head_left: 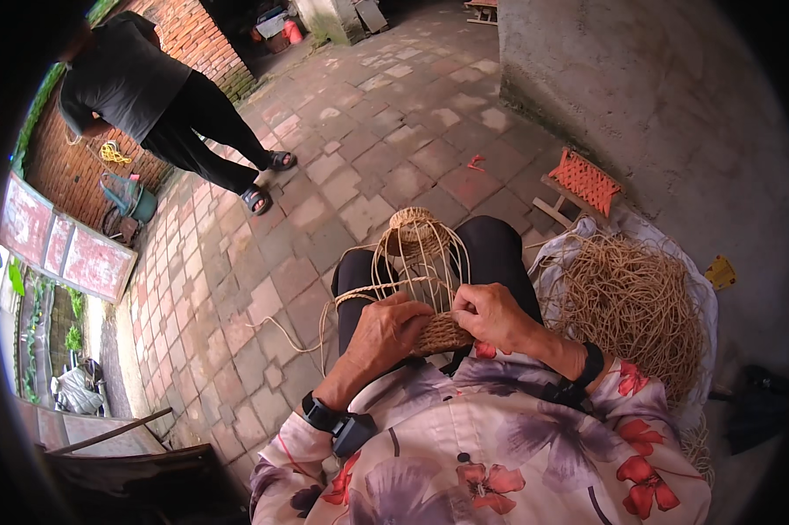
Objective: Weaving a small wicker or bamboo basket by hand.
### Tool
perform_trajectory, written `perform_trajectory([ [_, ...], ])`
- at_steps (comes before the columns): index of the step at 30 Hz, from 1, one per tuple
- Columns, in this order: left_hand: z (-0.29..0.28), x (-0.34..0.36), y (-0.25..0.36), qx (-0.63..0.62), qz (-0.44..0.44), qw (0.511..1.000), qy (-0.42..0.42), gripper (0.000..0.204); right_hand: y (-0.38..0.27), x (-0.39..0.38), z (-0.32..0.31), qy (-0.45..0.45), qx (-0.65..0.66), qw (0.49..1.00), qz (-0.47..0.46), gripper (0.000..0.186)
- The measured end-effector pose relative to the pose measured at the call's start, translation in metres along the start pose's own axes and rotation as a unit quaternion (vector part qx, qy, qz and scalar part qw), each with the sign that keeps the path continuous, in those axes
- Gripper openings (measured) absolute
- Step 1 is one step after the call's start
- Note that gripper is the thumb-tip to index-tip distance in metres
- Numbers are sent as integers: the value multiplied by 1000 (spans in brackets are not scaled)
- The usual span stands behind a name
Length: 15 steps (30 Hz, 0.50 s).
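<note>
A tan woven basket (442, 335) of twisted cord rests on my lap between my knees. Its near end is closely woven, bare upright strands run across its middle, and the far end is a small woven piece (412, 229). My left hand (384, 329) is closed on the left side of the near woven band, with some fingertips hidden. On the right of that same band, my right hand (492, 315) pinches at the edge with thumb and forefinger. A loose cord (282, 328) trails from the work past my left hand, over my left thigh.
To my right, a white sack (708, 302) holds a heap of tan cords (626, 311). A low stool with orange webbing (584, 182) stands beyond it, by a grey wall (666, 96). A person (132, 74) in dark clothes stands at far left on the brick paving (324, 210).
</note>
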<state>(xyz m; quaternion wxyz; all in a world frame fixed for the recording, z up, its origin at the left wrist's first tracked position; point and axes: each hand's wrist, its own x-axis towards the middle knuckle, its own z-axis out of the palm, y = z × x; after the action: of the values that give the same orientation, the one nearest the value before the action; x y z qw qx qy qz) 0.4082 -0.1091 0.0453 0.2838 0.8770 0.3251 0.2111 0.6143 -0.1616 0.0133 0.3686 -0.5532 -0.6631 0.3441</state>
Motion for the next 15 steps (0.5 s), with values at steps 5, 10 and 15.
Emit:
perform_trajectory([
  [5,1,12,12,28,40,998,43,11,8,-1,-1,5,7,1000,15,14],
  [10,9,20,9,69,56,996,-29,10,13,0,1,-2,52,998,37,13],
  [15,10,24,10,93,50,993,-45,10,19,6,-9,-79,86,993,4,16],
])
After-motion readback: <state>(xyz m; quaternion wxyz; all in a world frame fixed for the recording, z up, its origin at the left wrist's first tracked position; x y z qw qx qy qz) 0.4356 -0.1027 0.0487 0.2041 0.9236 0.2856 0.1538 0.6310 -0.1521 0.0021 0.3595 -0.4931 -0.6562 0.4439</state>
